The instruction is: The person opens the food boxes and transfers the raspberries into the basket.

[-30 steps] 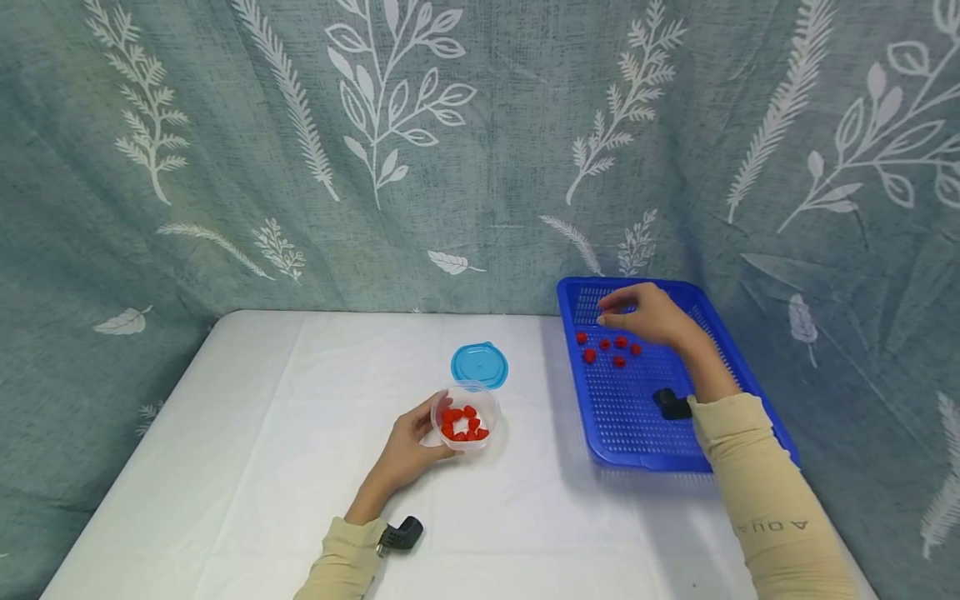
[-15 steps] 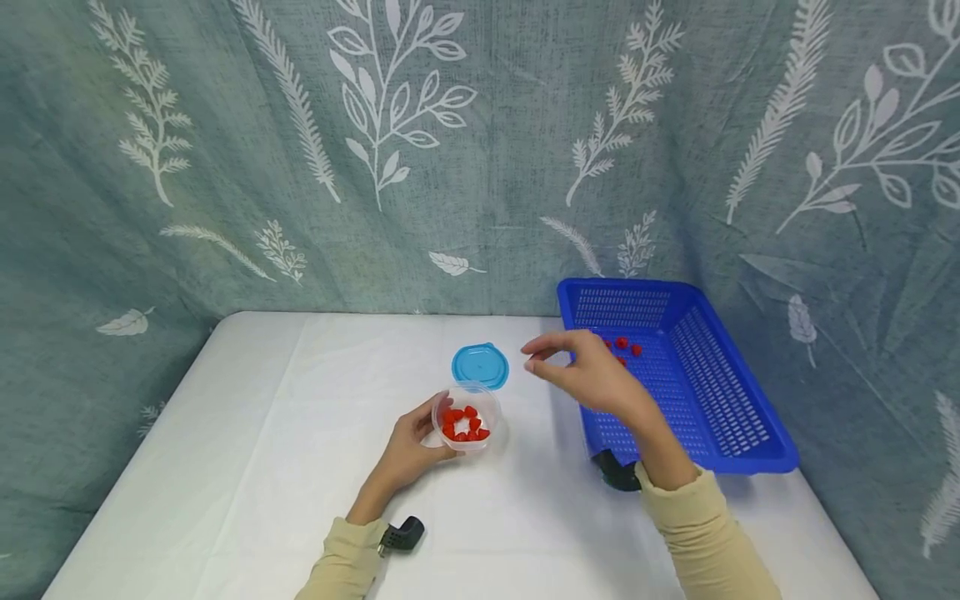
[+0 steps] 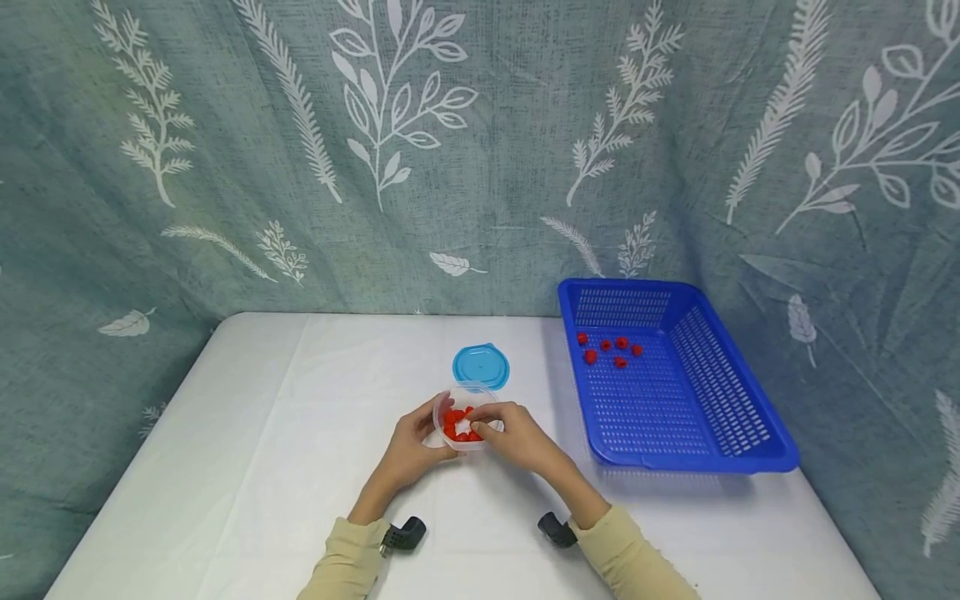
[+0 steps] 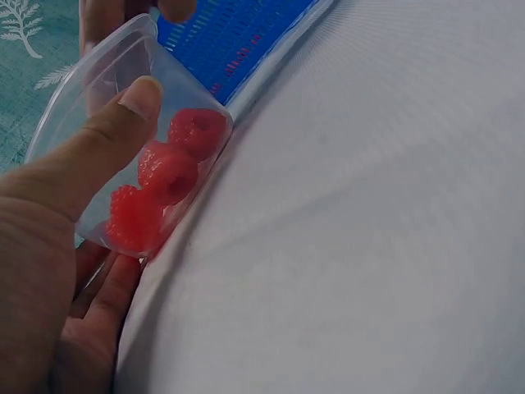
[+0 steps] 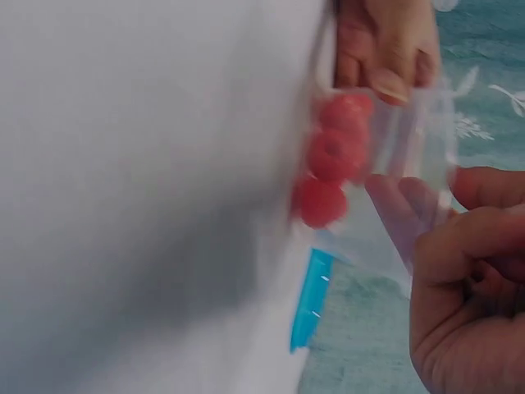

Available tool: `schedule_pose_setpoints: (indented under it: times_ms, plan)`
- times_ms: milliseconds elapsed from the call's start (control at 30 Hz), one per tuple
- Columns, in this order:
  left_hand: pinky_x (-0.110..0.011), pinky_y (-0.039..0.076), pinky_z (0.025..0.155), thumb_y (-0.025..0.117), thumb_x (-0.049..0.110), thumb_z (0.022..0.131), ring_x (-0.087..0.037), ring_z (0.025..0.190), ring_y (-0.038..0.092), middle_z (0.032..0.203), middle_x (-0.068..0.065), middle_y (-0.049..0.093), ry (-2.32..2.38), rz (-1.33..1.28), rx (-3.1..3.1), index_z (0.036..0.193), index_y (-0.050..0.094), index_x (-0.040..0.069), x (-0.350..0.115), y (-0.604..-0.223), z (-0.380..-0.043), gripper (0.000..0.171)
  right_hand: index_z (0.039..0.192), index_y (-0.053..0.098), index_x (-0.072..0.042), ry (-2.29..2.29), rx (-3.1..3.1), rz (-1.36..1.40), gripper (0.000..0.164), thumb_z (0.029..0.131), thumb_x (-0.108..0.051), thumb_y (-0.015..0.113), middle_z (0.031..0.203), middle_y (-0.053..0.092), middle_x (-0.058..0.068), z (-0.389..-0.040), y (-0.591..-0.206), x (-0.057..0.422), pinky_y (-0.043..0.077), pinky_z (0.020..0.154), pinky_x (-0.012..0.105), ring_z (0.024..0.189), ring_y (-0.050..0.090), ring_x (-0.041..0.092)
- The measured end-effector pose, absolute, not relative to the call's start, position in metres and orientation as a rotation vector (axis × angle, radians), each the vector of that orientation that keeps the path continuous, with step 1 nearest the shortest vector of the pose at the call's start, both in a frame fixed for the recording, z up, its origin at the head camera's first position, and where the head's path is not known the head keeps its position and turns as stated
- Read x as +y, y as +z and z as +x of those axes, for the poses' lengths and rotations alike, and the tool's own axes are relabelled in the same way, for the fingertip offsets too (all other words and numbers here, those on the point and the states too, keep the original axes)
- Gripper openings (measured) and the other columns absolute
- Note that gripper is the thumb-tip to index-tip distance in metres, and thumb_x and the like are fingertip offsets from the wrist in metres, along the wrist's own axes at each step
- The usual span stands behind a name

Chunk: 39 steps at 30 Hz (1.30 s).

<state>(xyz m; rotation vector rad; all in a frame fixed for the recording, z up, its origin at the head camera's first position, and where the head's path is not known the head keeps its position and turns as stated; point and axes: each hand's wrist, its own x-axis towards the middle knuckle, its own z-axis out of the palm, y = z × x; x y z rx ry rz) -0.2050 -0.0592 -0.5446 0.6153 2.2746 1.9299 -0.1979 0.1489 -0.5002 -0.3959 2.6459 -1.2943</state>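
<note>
Six raspberries (image 3: 591, 357) lie in the blue basket (image 3: 667, 404); more sit in the clear tub (image 3: 462, 427) my left hand (image 3: 411, 446) grips. My right hand (image 3: 521, 437) dips inside; whether it pinches one, I can't tell. Probably filling; next calls for fingers parting gently.

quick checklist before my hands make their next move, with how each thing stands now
1. Clear round plastic cup held: ok, left hand grips its side.
2. Cup uncovered: ok, round light-blue plastic lid lies on the white-covered table.
3. Red raspberries in the rectangular blue plastic basket: ok, six show.
4. Right hand clear of cup: not ok, it reaches inside.
5. Right hand free of raspberries: cannot tell.
</note>
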Motion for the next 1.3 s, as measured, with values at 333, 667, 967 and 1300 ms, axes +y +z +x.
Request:
schedule_pose_setpoints:
  times_ms: [333, 667, 967, 1300]
  plan:
    - [-0.047, 0.039, 0.117, 0.086, -0.004, 0.075, -0.036, 0.141, 0.048, 0.146, -0.025, 0.054, 1.921, 0.619, 2.300, 0.151, 0.043, -0.004, -0.060, -0.546, -0.206, 0.087, 0.120, 0.072, 0.002, -1.123, 2.639, -0.413, 0.027, 0.101, -0.011, 0.058, 0.120, 0.071, 0.014, -0.206, -0.508, 0.133, 0.056, 0.099, 0.049, 0.112, 0.065, 0.030]
    - [-0.049, 0.040, 0.116, 0.088, -0.002, 0.073, -0.036, 0.140, 0.048, 0.145, -0.024, 0.055, 1.924, 0.604, 2.319, 0.151, 0.045, -0.001, -0.059, -0.547, -0.205, 0.089, 0.111, 0.077, 0.000, -1.030, 2.585, -0.427, 0.022, 0.100, -0.010, 0.060, 0.110, 0.073, 0.010, -0.212, -0.500, 0.133, 0.048, 0.070, 0.025, 0.087, 0.056, 0.017]
    - [-0.048, 0.040, 0.115, 0.088, -0.001, 0.073, -0.039, 0.139, 0.049, 0.145, -0.027, 0.054, 1.930, 0.678, 2.309, 0.148, 0.046, -0.006, -0.060, -0.549, -0.206, 0.086, 0.105, 0.075, -0.002, -1.063, 2.525, -0.444, 0.017, 0.100, -0.013, 0.063, 0.093, 0.068, 0.005, -0.215, -0.499, 0.137, 0.042, 0.045, 0.022, 0.057, 0.048, 0.013]
    - [-0.049, 0.035, 0.118, 0.087, 0.000, 0.076, -0.039, 0.144, 0.043, 0.147, -0.027, 0.052, 1.926, 0.683, 2.294, 0.147, 0.046, -0.009, -0.059, -0.550, -0.207, 0.082, 0.097, 0.073, -0.005, -1.135, 2.457, -0.499, 0.007, 0.096, -0.007, 0.066, 0.092, 0.070, 0.002, -0.222, -0.500, 0.141, 0.043, 0.045, 0.021, 0.068, 0.053, 0.012]
